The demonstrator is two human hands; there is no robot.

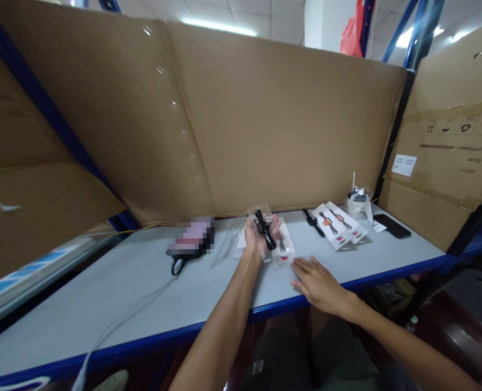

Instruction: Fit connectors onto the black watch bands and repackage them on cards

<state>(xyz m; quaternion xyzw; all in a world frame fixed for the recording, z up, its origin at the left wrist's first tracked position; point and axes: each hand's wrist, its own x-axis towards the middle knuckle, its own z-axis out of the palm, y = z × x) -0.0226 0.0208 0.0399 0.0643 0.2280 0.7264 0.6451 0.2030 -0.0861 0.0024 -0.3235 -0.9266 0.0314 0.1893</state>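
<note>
My left hand [254, 239] is raised palm up over the middle of the table, its fingers curled round a clear plastic pack. Inside that pack is a black handled tool [265, 231]; its exact kind I cannot tell. Behind the hand lies a white printed card [286, 244] picturing a similar tool, partly covered. My right hand [318, 283] rests near the table's front edge, palm down with fingers stretched, its fingertips close to the card's lower corner. Clear plastic [227, 247] lies just left of my left hand.
To the right lie two printed cards [334, 227], a black watch-like strap [314, 222], a plastic-wrapped container [358, 202] and a black phone [392, 225]. At left, a blurred-out device [192, 239] trails a white cable [133, 304]. Cardboard walls [265, 119] enclose the table [143, 282].
</note>
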